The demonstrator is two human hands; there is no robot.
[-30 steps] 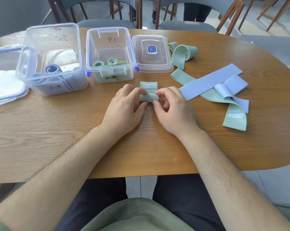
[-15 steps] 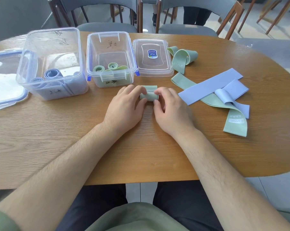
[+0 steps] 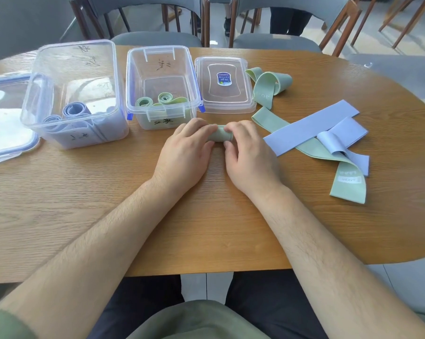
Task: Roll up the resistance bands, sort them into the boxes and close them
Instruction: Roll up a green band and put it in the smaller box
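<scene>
Centrally, the rolled green band [image 3: 218,137] was gripped at both ends on the worktop [image 3: 108,192]. The left hand [image 3: 184,150] was curled over its left end and the right hand [image 3: 250,155] over its right end. The fingers were bent down across the top and the thumbs were set against the near side, so that only the middle of the roll was left showing. Its long axis was laid left to right, roughly parallel with the near edge of the worktop.

Just beyond the hands the green box [image 3: 133,94] was seen open, with green rolls [image 3: 157,100] lodged against its near wall. Its lid [image 3: 223,84] was laid flat just beside it on the right. To the left a larger clear box [image 3: 47,69] was stood open with blue rolls [image 3: 72,111] inside, and a second lid [image 3: 1,133] was cut off by the left edge of the view.

On the right a looped green band [image 3: 267,86] was left beyond the lid. Nearer, a flat blue band [image 3: 311,126] was laid diagonally across a long green band [image 3: 348,187] marked HEAVY, with a folded blue band [image 3: 341,140] on top.

The worktop was of rounded, light-grained wood. Grey chairs [image 3: 157,37] on wooden legs were drawn up at its far side.
</scene>
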